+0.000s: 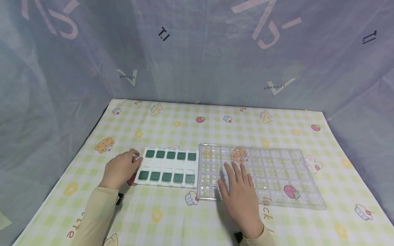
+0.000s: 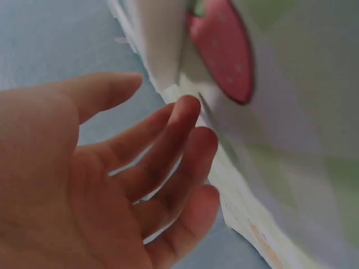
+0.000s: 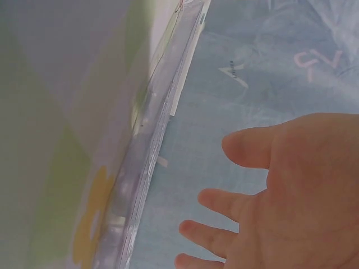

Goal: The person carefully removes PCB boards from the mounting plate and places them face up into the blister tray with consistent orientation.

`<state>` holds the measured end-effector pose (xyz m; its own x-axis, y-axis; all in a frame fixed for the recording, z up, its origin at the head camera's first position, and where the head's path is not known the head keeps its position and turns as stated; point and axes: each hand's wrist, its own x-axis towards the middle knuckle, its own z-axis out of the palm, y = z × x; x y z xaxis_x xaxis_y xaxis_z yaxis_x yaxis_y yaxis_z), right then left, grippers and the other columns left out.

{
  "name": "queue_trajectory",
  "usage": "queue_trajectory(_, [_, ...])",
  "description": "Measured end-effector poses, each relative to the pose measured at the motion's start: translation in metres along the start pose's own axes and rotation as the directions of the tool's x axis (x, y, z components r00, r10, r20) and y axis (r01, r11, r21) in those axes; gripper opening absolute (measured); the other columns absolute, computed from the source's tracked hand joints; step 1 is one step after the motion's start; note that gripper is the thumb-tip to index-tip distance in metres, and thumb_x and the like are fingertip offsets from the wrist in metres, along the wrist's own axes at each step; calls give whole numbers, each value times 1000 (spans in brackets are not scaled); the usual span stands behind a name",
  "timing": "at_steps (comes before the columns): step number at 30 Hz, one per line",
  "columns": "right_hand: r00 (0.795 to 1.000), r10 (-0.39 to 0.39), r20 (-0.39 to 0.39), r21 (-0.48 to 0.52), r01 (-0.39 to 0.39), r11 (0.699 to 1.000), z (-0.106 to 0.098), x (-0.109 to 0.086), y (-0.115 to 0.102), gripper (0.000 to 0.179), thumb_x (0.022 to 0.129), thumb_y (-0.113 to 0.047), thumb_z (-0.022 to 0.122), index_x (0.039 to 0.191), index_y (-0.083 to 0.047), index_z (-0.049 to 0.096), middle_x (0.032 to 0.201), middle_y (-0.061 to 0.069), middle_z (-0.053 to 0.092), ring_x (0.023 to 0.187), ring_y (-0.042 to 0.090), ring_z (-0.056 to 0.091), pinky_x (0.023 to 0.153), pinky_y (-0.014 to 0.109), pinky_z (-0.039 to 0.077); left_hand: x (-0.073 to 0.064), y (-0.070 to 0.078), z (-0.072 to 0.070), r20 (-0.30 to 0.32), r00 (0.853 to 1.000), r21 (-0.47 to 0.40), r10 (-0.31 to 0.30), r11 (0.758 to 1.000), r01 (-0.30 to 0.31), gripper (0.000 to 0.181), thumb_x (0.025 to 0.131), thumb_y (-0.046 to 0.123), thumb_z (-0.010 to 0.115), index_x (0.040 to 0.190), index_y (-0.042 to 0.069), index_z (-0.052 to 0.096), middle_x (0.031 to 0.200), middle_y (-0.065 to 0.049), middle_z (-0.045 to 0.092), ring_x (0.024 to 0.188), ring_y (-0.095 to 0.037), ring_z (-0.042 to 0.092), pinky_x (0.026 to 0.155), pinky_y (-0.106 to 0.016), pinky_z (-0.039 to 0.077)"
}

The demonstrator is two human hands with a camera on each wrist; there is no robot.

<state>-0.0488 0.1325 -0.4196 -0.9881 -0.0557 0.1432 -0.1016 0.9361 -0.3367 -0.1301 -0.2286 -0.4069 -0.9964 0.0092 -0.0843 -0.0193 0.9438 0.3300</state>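
Note:
A white tray point(image 1: 170, 165) carries two rows of small square green chips point(image 1: 166, 177), several in each row. At its left end is my left hand point(image 1: 121, 169), fingers loosely bent and thumb near the tray's edge. The left wrist view shows that the thumb and fingers are apart with nothing between them, near the white tray's blurred side point(image 2: 160, 45). My right hand point(image 1: 241, 201), fingers spread and fairly straight, hovers over the front part of a clear plastic compartment box point(image 1: 278, 176). The right wrist view has its palm empty beside the box's edge point(image 3: 143, 162).
The clear box lies just right of the white tray, their sides close together. Both are on a table with a green-checked, cartoon-printed cloth point(image 1: 157, 215). A grey-blue fabric curtain point(image 1: 197, 58) rises behind the table and along both sides.

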Motion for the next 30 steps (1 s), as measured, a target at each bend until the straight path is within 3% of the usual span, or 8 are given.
queue_trajectory(5, [1000, -2, 5, -2, 2, 1000, 1, 0, 0, 58, 105, -41, 53, 154, -11, 42, 161, 18, 40, 154, 43, 27, 119, 65, 28, 0, -2, 3, -2, 1000, 12, 4, 1000, -4, 36, 103, 32, 57, 125, 5, 66, 78, -5, 70, 53, -17, 50, 49, -32, 37])
queue_trajectory(13, [1000, -12, -4, -6, 12, 1000, -1, -2, 0, 57, 105, -39, 54, 154, -12, 42, 162, 17, 39, 154, 44, 28, 118, 65, 29, 2, 0, 6, -4, 998, 23, 56, 998, -56, 32, 101, 31, 62, 118, 5, 68, 85, -5, 72, 58, -14, 51, 52, -31, 39])
queue_trajectory(23, [999, -36, -4, -34, 36, 999, -10, -5, -1, 58, 103, -38, 58, 154, -13, 44, 163, 16, 38, 153, 42, 30, 117, 65, 32, 6, 4, 9, -12, 999, 37, 49, 998, -49, 30, 102, 28, 59, 116, 2, 67, 84, -6, 72, 59, -15, 53, 54, -31, 41])
queue_trajectory(30, [984, -160, -81, -104, 151, 983, -19, -4, 11, 56, 97, -33, 69, 145, -9, 54, 157, 15, 46, 145, 44, 43, 109, 63, 43, 4, 5, 11, -12, 999, 30, 48, 998, -48, 30, 103, 27, 59, 116, 2, 67, 79, -5, 70, 57, -15, 52, 52, -31, 40])
